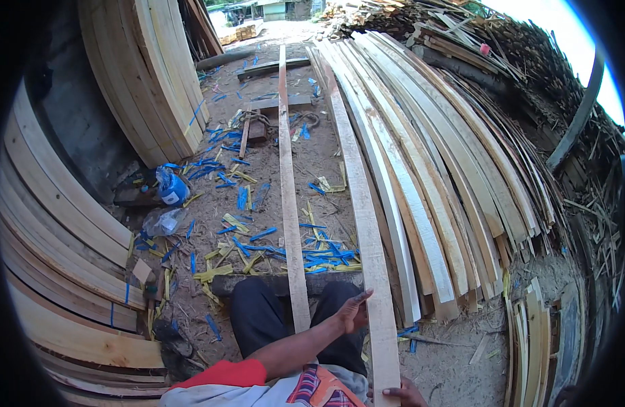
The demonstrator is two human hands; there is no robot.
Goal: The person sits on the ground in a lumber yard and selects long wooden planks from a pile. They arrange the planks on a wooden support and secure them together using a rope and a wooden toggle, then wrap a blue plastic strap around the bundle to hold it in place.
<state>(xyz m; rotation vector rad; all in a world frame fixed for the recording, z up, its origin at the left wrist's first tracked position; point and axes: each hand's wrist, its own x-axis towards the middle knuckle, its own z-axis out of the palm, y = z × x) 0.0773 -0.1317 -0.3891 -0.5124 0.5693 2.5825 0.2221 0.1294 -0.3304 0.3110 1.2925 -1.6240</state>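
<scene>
The left hand (353, 314), at the end of a forearm in a red sleeve (239, 374), grips the left edge of a long sawn plank (375, 271); a digit shows against the edge, while the other fingertips are partly hidden by the wood. The right hand (409, 395) closes on the plank's right edge near its close end, thumb over the top face; its fingers underneath are hidden and its wrist is cut off.

The plank runs away from the person, past the right end of a dark cross timber (258, 284) on the ground (458, 353). Its far end is hard to separate from the stack of boards (428, 169) just right of it, and its near end meets the picture's lower rim.

A narrower wooden strip (289, 203) lies across the timber's middle, its near end between the trouser legs (258, 319). Blue and yellow strap scraps (319, 258) litter the ground along the timber's far edge. By the left-hand boards (68, 193), a blue container (171, 188) is partly covered by crumpled clear plastic.
</scene>
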